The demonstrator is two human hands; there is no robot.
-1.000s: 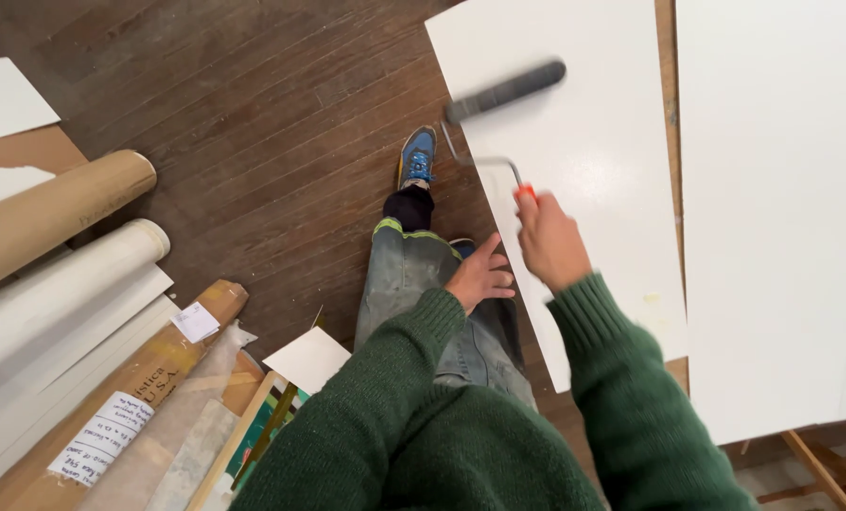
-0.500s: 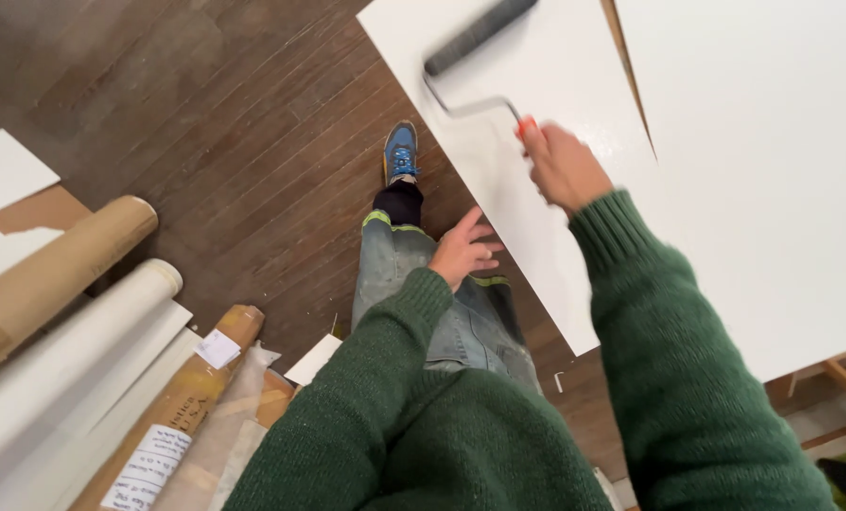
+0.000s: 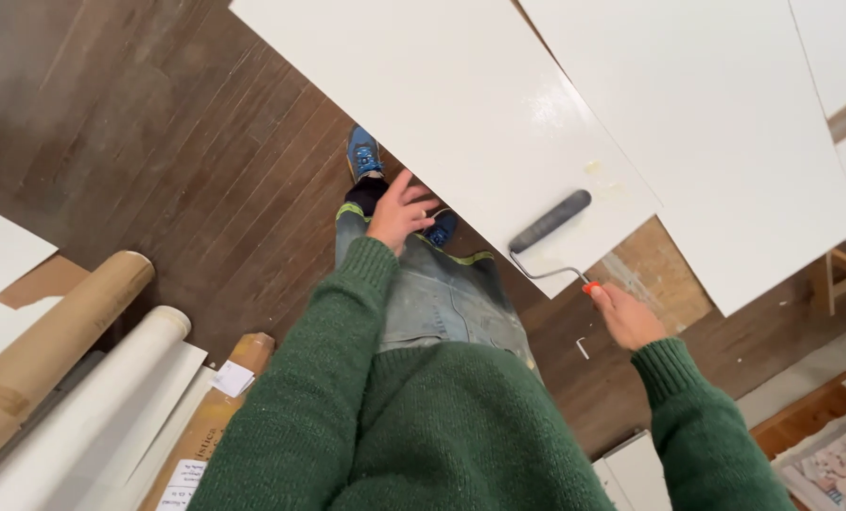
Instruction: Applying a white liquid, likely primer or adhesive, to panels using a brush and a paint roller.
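Note:
My right hand grips the orange handle of a paint roller. Its grey sleeve lies on the near corner of a large white board that stands raised above the floor. My left hand hangs free with fingers spread, over my thigh and close to the board's lower edge, holding nothing. Both arms wear green knitted sleeves. Below I see paint-stained jeans and a blue shoe on the dark wooden floor.
A second white board lies to the right of the first, with a narrow gap between them. Rolls of brown and white paper lie on the floor at the left. A wooden frame stands at the right edge.
The roller has been drawn back from the far part of the board to its near corner. My right hand has dropped lower, and my left hand has opened its fingers.

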